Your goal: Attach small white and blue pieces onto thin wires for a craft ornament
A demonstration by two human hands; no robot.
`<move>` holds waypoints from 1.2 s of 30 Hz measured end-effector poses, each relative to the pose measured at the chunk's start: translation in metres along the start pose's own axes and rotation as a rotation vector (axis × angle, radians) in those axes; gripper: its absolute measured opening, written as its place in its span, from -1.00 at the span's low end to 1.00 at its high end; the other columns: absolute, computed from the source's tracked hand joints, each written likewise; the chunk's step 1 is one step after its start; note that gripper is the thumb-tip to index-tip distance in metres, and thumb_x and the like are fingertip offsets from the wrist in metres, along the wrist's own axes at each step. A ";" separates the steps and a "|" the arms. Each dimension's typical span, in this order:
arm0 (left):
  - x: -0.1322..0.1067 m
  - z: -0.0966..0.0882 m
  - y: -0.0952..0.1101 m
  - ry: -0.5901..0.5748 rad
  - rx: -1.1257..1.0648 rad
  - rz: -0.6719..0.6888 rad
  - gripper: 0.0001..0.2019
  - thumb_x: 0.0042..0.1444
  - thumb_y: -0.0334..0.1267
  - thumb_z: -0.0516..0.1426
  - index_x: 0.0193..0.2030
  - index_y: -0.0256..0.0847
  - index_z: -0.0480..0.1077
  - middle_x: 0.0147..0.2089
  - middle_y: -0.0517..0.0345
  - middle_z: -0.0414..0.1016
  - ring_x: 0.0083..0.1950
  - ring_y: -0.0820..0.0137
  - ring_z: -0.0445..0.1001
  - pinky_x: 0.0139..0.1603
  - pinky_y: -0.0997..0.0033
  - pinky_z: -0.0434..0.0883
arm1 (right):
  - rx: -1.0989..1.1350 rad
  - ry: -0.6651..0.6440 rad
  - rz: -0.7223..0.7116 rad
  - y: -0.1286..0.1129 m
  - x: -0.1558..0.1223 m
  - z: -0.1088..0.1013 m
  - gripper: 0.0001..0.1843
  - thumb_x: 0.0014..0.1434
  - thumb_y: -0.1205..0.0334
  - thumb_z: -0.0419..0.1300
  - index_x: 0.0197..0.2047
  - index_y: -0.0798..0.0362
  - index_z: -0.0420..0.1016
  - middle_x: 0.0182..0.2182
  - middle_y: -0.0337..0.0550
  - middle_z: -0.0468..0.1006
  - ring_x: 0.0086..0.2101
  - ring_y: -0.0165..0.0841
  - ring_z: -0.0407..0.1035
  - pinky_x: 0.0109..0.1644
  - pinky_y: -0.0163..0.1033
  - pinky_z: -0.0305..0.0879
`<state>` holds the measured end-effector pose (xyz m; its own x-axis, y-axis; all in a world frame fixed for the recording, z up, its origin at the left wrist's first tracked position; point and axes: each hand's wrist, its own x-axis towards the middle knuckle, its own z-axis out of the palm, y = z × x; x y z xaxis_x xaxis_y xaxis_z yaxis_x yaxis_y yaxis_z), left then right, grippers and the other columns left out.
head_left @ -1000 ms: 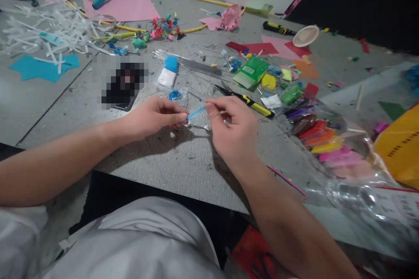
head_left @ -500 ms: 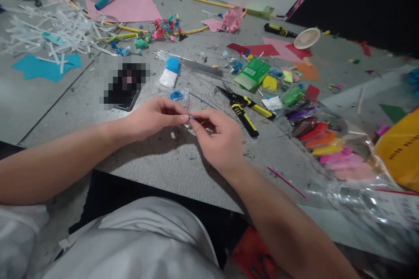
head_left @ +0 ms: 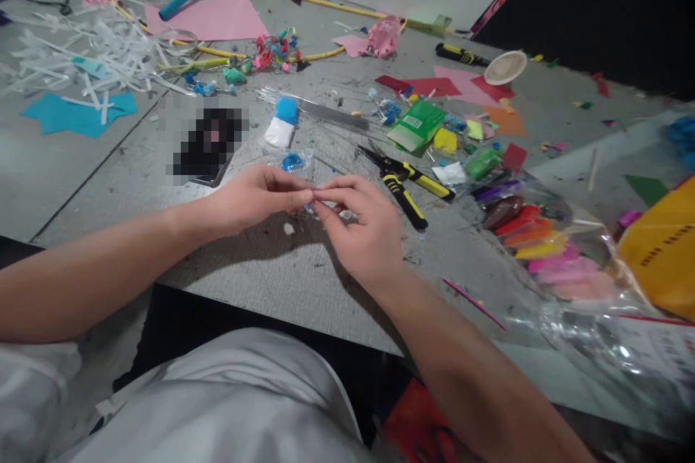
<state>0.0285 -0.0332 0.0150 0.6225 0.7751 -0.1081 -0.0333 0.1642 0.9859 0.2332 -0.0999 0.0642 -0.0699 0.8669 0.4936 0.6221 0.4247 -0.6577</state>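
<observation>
My left hand (head_left: 258, 195) and my right hand (head_left: 361, 224) meet fingertip to fingertip over the near part of the table. Both are closed in a pinch on a small blue piece of clay (head_left: 308, 208), mostly hidden by the fingers. Just beyond them lies an opened clear wrapper with blue clay (head_left: 292, 162). Farther off rests a blue and white clay packet (head_left: 281, 123). A white crumb (head_left: 288, 229) sits below my left fingers. To the right of my right hand, black and yellow pliers (head_left: 405, 184) lie with their handles spread.
A phone (head_left: 209, 148) lies left of the hands. On the right are colored clay packets (head_left: 543, 239), a green packet (head_left: 417, 124), a plastic bottle (head_left: 613, 347) and a thin pink stick (head_left: 475, 304). White paper strips (head_left: 103, 54) and a yellow hoop (head_left: 326, 53) occupy the back left.
My fingertips have shifted slightly around the small blue piece of clay, which is now more covered. The view has moved a little; the things on the table stay in place.
</observation>
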 end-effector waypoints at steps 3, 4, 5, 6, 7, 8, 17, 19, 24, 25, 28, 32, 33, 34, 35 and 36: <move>-0.002 -0.001 0.000 0.067 0.010 -0.034 -0.57 0.26 -0.06 0.74 0.15 -0.18 0.91 -0.10 0.02 0.88 -0.10 0.26 0.74 0.06 0.17 0.63 | 0.024 -0.033 0.061 -0.001 -0.002 0.002 -0.94 0.14 0.29 0.20 -0.30 0.01 0.51 -0.32 -0.23 0.57 -0.30 -0.41 0.50 -0.34 -0.34 0.45; -0.002 -0.001 0.000 0.089 0.016 -0.033 -0.56 0.27 -0.11 0.72 0.21 -0.18 0.89 -0.13 0.05 0.87 -0.12 0.27 0.75 0.04 0.19 0.63 | 0.030 -0.040 0.077 -0.001 -0.002 0.002 -0.95 0.14 0.29 0.20 -0.31 0.02 0.50 -0.34 -0.25 0.58 -0.33 -0.42 0.50 -0.35 -0.35 0.45; -0.002 -0.001 0.000 0.105 0.031 -0.026 -0.55 0.29 -0.13 0.71 0.23 -0.19 0.87 -0.17 0.08 0.84 -0.15 0.29 0.74 -0.01 0.22 0.62 | 0.033 -0.042 0.089 -0.001 -0.002 0.002 -0.95 0.14 0.30 0.20 -0.31 0.02 0.50 -0.37 -0.26 0.58 -0.36 -0.43 0.50 -0.34 -0.35 0.46; -0.002 -0.001 0.001 0.111 0.058 -0.017 -0.57 0.31 -0.14 0.69 0.24 -0.20 0.86 -0.20 0.11 0.82 -0.18 0.31 0.72 -0.06 0.25 0.59 | 0.031 -0.036 0.098 -0.001 -0.002 0.002 -0.96 0.13 0.29 0.20 -0.32 0.02 0.49 -0.39 -0.27 0.58 -0.39 -0.44 0.49 -0.32 -0.34 0.47; -0.002 -0.001 0.002 0.108 0.092 -0.009 -0.59 0.32 -0.14 0.68 0.22 -0.21 0.86 -0.21 0.11 0.81 -0.20 0.32 0.71 -0.09 0.27 0.57 | 0.023 -0.021 0.104 0.000 -0.002 0.001 -0.96 0.13 0.29 0.20 -0.32 0.02 0.49 -0.40 -0.28 0.58 -0.41 -0.45 0.49 -0.29 -0.33 0.48; -0.002 0.000 0.002 0.103 0.125 -0.002 -0.62 0.33 -0.13 0.68 0.19 -0.22 0.87 -0.19 0.09 0.83 -0.20 0.32 0.70 -0.11 0.28 0.56 | 0.009 0.004 0.111 0.002 -0.001 -0.001 -0.96 0.13 0.27 0.20 -0.32 0.02 0.49 -0.41 -0.29 0.57 -0.41 -0.45 0.49 -0.27 -0.31 0.49; 0.001 -0.001 0.003 0.101 0.117 -0.018 -0.68 0.28 -0.06 0.71 0.00 -0.20 0.92 -0.19 -0.01 0.90 -0.22 0.29 0.73 -0.07 0.23 0.67 | 0.291 0.031 0.290 0.009 0.005 -0.003 -0.87 0.02 0.19 0.32 -0.32 0.01 0.55 -0.43 -0.27 0.59 -0.43 -0.43 0.50 -0.32 -0.31 0.47; 0.001 -0.002 0.002 0.068 0.083 0.024 -0.67 0.28 0.00 0.72 -0.05 -0.20 0.92 -0.19 -0.01 0.89 -0.21 0.28 0.73 -0.05 0.22 0.66 | 0.278 -0.005 0.252 0.008 0.004 -0.001 -0.92 0.01 0.21 0.32 -0.38 0.02 0.56 -0.43 -0.26 0.58 -0.42 -0.44 0.48 -0.33 -0.32 0.45; -0.002 -0.002 0.003 -0.004 0.036 0.069 -0.64 0.37 0.04 0.71 0.05 -0.19 0.95 -0.06 -0.09 0.95 -0.09 0.23 0.80 0.07 0.16 0.69 | 0.214 -0.018 0.261 0.008 0.004 -0.001 -0.77 -0.01 0.23 0.32 -0.22 0.02 0.50 -0.36 -0.26 0.53 -0.40 -0.46 0.44 -0.38 -0.36 0.40; -0.002 -0.002 0.003 -0.012 0.016 0.079 -0.64 0.37 0.02 0.72 0.07 -0.19 0.94 -0.02 -0.10 0.96 -0.05 0.22 0.83 0.11 0.16 0.70 | 0.195 -0.031 0.255 0.008 0.005 -0.001 -0.75 0.02 0.23 0.30 -0.18 0.01 0.49 -0.34 -0.25 0.54 -0.38 -0.45 0.45 -0.37 -0.36 0.40; -0.004 -0.002 0.006 -0.050 -0.007 0.118 -0.65 0.33 -0.08 0.74 0.09 -0.18 0.89 0.10 -0.12 0.98 0.06 0.18 0.89 0.20 0.17 0.72 | 0.080 -0.079 0.171 0.007 0.005 -0.003 -0.86 0.12 0.23 0.22 -0.22 0.02 0.53 -0.32 -0.20 0.57 -0.33 -0.43 0.47 -0.34 -0.35 0.38; -0.006 -0.009 0.015 -0.046 0.115 0.111 -0.55 0.31 -0.12 0.71 0.23 -0.19 0.81 0.16 -0.18 0.98 0.16 0.11 0.91 0.21 0.14 0.73 | 0.049 -0.058 0.126 0.007 0.005 -0.004 -0.87 0.15 0.21 0.20 -0.26 0.03 0.54 -0.35 -0.21 0.59 -0.35 -0.42 0.48 -0.29 -0.32 0.41; -0.006 -0.014 0.020 0.007 0.187 0.104 -0.54 0.32 -0.09 0.68 0.25 -0.18 0.80 0.13 -0.17 0.98 0.15 0.10 0.91 0.19 0.13 0.71 | 0.056 -0.040 0.133 0.007 0.005 -0.004 -0.87 0.15 0.21 0.19 -0.26 0.03 0.54 -0.35 -0.21 0.59 -0.35 -0.42 0.48 -0.26 -0.30 0.42; -0.007 -0.021 0.027 0.078 0.279 0.092 -0.54 0.33 -0.06 0.66 0.25 -0.17 0.80 0.08 -0.14 0.97 0.14 0.09 0.90 0.17 0.14 0.69 | 0.067 -0.022 0.147 0.008 0.006 -0.004 -0.86 0.15 0.20 0.19 -0.24 0.03 0.53 -0.35 -0.21 0.58 -0.35 -0.41 0.48 -0.25 -0.29 0.43; -0.009 -0.030 0.035 0.155 0.395 0.072 -0.56 0.34 -0.02 0.63 0.24 -0.16 0.81 0.03 -0.10 0.95 0.10 0.09 0.89 0.13 0.14 0.67 | 0.085 -0.005 0.166 0.009 0.006 -0.004 -0.84 0.16 0.19 0.18 -0.21 0.02 0.52 -0.35 -0.21 0.57 -0.36 -0.41 0.47 -0.26 -0.28 0.44; -0.011 -0.042 0.045 0.222 0.525 0.038 -0.56 0.36 0.01 0.61 0.24 -0.15 0.82 -0.01 -0.06 0.94 0.05 0.09 0.86 0.09 0.15 0.63 | 0.108 0.005 0.187 0.011 0.006 -0.004 -0.82 0.16 0.19 0.17 -0.18 0.02 0.51 -0.34 -0.21 0.56 -0.37 -0.41 0.46 -0.28 -0.28 0.44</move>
<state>-0.0124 -0.0090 0.0553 0.4475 0.8934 -0.0399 0.3761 -0.1475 0.9148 0.2421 -0.0912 0.0623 0.0429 0.9321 0.3596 0.5364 0.2822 -0.7954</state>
